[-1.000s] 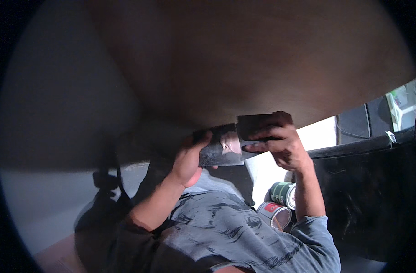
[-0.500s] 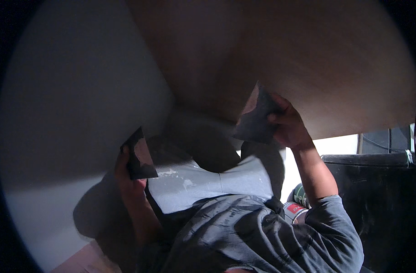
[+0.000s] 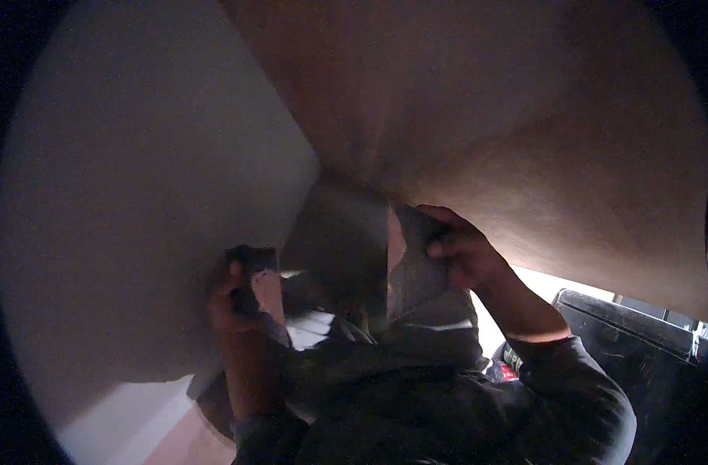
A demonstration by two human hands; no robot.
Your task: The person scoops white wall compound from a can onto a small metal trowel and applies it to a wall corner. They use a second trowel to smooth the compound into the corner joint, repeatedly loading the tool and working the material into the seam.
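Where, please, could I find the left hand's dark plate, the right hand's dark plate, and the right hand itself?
Left plate (image 3: 266, 293): head view, on the pinkish part of its face.
Right plate (image 3: 417, 262): head view, on its dark face.
Right hand (image 3: 468, 252): head view, around its middle.

One view: wide fisheye camera, left of a head-worn pair, upright and unmirrored. Faces down; the wearer's dark grey fabric shirt (image 3: 447, 411) spans much of the lower edge. Close range: bare left hand (image 3: 231, 301), bare right hand (image 3: 468, 252) near mid-height.
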